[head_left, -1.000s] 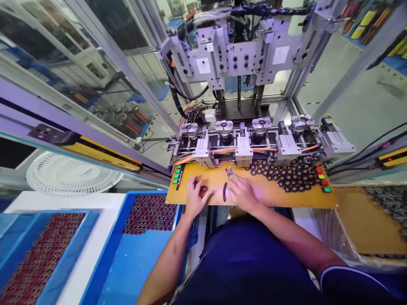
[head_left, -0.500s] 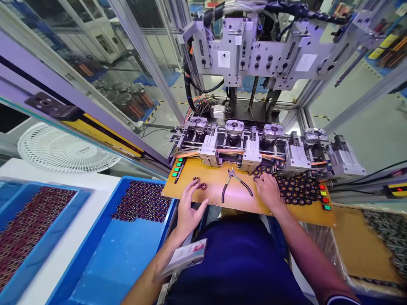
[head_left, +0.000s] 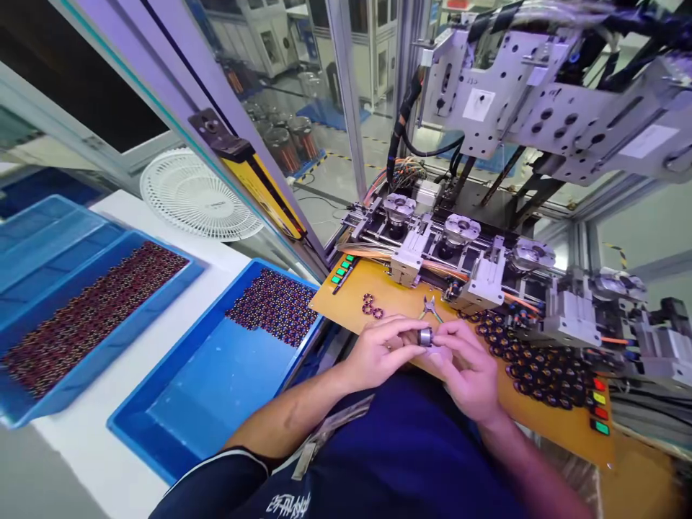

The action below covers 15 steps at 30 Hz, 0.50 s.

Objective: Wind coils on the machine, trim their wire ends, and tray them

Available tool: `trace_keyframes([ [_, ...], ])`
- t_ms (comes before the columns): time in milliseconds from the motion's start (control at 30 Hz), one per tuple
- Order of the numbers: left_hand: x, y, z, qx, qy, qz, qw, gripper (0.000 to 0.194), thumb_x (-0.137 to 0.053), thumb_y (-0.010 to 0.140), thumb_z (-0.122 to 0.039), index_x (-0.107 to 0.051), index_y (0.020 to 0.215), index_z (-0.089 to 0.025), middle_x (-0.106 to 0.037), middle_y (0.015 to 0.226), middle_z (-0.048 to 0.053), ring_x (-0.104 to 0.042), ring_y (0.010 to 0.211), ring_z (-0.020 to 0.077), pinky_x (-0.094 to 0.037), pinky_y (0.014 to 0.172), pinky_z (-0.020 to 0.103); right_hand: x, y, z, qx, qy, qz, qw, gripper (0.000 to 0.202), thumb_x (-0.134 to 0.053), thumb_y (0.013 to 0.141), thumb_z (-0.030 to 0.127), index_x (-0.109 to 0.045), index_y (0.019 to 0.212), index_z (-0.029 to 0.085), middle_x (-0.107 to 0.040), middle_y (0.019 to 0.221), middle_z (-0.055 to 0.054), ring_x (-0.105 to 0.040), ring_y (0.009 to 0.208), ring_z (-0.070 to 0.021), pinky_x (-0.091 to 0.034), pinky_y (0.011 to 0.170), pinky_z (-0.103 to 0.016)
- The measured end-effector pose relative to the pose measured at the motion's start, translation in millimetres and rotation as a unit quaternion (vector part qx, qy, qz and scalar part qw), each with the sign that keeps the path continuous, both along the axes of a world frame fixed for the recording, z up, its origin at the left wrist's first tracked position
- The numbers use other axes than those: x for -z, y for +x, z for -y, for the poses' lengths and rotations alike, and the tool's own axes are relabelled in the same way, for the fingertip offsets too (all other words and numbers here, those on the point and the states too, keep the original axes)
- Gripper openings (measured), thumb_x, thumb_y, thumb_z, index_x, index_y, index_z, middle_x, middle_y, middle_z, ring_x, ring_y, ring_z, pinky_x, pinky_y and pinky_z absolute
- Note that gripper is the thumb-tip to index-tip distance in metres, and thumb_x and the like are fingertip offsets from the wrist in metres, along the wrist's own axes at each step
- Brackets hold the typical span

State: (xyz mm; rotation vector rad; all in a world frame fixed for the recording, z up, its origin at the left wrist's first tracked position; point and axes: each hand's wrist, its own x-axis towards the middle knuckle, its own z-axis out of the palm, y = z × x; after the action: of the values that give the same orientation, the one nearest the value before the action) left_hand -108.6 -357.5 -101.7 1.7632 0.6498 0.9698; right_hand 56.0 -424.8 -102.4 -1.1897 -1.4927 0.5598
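Close to my body, above the front edge of the yellow board (head_left: 342, 297), my two hands meet around a small dark ring with a silvery side (head_left: 425, 336). My left hand (head_left: 381, 349) pinches it from the left, and the fingers of my right hand (head_left: 468, 364) close on its right side. Pliers with green and black handles (head_left: 431, 308) lie just beyond my fingers, partly hidden. A few loose dark red rings (head_left: 369, 309) rest on the board to the left. Many dark rings (head_left: 546, 364) are spread over the board's right part.
Behind the board stands a machine with several round metal fixtures (head_left: 461, 229). Green buttons (head_left: 342, 269) are at the board's left, coloured buttons (head_left: 600, 404) at its right. Blue trays (head_left: 184, 432) with rings and a white fan grille (head_left: 200, 194) are on the left.
My hands, apart over the board before, have come together around a ring. Another loose ring now shows at the left. The view has turned left.
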Motion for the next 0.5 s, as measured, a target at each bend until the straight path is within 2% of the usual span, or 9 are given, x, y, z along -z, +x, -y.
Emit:
trace_keyframes([
  [100, 1.2, -5, -6, -0.022, 0.114, 0.007, 0.993, 0.023, -0.065, 0.085, -0.015, -0.069, 0.108, -0.018, -0.073, 0.097, 0.01, -0.069, 0.088, 0.0174, -0.058, 0.078, 0.03, 0.3, -3, -9, -0.027, -0.038, -0.042, 0.998, 0.013, -0.062, 0.089, 0.018, -0.069, 0.098, 0.024, -0.059, 0.088, -0.004, -0.06, 0.083, -0.0172, -0.052, 0.071, -0.031],
  [267, 4.9, -7, -15, -0.045, 0.129, 0.018, 0.991, 0.035, -0.074, 0.079, -0.021, -0.066, 0.113, -0.015, -0.073, 0.097, 0.011, -0.07, 0.084, 0.017, -0.06, 0.076, 0.029, 3.1, -5, -20, -0.047, -0.064, -0.086, 0.993, 0.013, -0.064, 0.088, 0.016, -0.071, 0.094, 0.025, -0.057, 0.088, -0.003, -0.057, 0.084, -0.0153, -0.05, 0.074, -0.029],
  [400, 7.2, -8, -23, -0.062, 0.16, 0.024, 0.985, 0.026, -0.066, 0.084, -0.011, -0.067, 0.11, -0.016, -0.072, 0.102, 0.012, -0.07, 0.093, 0.0177, -0.06, 0.082, 0.031, 2.2, -3, -32, -0.071, -0.082, -0.099, 0.989, 0.017, -0.063, 0.089, 0.016, -0.072, 0.097, 0.027, -0.057, 0.095, -0.004, -0.057, 0.093, -0.0163, -0.049, 0.082, -0.032],
  [500, 7.7, -7, -31, -0.073, 0.163, 0.03, 0.983, 0.031, -0.07, 0.082, -0.017, -0.066, 0.113, -0.017, -0.072, 0.101, 0.011, -0.07, 0.091, 0.0184, -0.06, 0.08, 0.032, 1.7, -2, -42, -0.074, -0.084, -0.1, 0.989, 0.018, -0.064, 0.088, 0.014, -0.072, 0.096, 0.028, -0.058, 0.104, -0.004, -0.056, 0.098, -0.0153, -0.047, 0.087, -0.031],
])
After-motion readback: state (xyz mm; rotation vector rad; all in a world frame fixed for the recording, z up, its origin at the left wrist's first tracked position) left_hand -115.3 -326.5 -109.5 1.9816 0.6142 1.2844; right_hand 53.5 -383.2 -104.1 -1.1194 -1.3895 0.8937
